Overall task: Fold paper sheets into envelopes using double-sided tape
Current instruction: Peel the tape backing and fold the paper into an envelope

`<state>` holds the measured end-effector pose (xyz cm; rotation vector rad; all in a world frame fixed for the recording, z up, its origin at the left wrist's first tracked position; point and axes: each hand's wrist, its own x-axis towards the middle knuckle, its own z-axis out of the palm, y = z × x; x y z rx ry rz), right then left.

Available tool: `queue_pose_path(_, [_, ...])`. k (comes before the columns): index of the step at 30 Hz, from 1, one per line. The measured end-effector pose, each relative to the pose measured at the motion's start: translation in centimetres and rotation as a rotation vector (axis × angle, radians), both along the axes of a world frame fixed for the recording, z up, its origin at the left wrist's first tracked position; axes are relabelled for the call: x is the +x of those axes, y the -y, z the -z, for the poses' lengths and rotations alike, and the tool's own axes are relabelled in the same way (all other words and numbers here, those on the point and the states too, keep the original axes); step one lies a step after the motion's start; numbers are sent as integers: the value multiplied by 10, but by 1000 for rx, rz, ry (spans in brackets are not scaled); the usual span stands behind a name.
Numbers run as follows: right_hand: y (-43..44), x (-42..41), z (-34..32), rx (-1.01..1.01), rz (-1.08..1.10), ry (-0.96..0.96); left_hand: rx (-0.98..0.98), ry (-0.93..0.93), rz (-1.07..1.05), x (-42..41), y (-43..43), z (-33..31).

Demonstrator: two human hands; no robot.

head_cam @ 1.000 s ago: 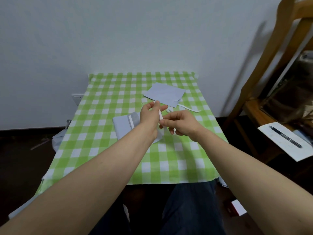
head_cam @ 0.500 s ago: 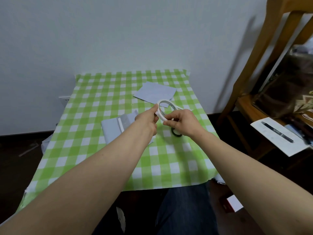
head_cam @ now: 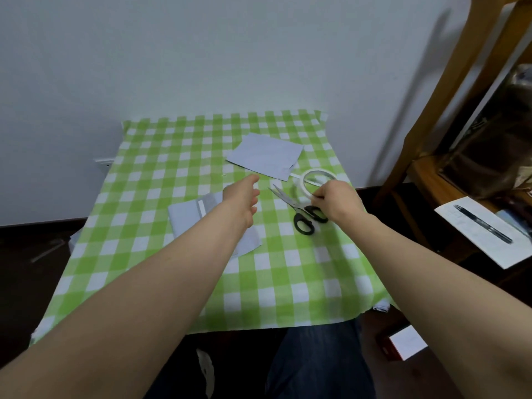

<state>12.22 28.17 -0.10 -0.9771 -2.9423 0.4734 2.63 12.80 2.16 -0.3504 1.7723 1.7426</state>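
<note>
Right hand (head_cam: 336, 201) is curled, and the white tape roll (head_cam: 301, 187) is pinched by its fingers. Left hand (head_cam: 241, 197) is held loosely open, holding nothing, above the folded paper (head_cam: 187, 218). Black scissors (head_cam: 300, 210) are laid just beside the right hand; a flat sheet (head_cam: 266, 159) is seen beyond both hands.

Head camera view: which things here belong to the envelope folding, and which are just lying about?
For the job: tape roll, pinched in the grip of the right hand; scissors; folded sheet with a tape strip; flat sheet beyond it.
Lying about: pen on a paper at the right; red and white box on the floor.
</note>
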Motion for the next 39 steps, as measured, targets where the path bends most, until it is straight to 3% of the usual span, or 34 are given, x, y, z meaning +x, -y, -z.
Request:
queue_pose_path(6, [-3, -5, 12, 1, 53, 138, -42, -83, -130, -26, 30, 6])
queue_pose_path(11, [23, -13, 1, 21, 40, 4, -181, -279, -162, -43, 70, 14])
queue_pose_path(18, [83, -47, 6, -396, -71, 1, -485, -304, -56, -55, 111, 46])
queue_pose_path(24, [114, -58, 10, -504, -104, 71, -746, -385, 124, -40, 127, 40])
queue_pose_path(31, [118, -67, 1, -470, -142, 112, -683, -320, 133, -30, 131, 33])
queue_pose_path(36, [113, -79, -9, -413, -181, 138, -668, -485, 139, -27, 145, 34])
queue_pose_path(39, [111, -82, -11, -370, -200, 167, -740, -569, 265, -27, 151, 38])
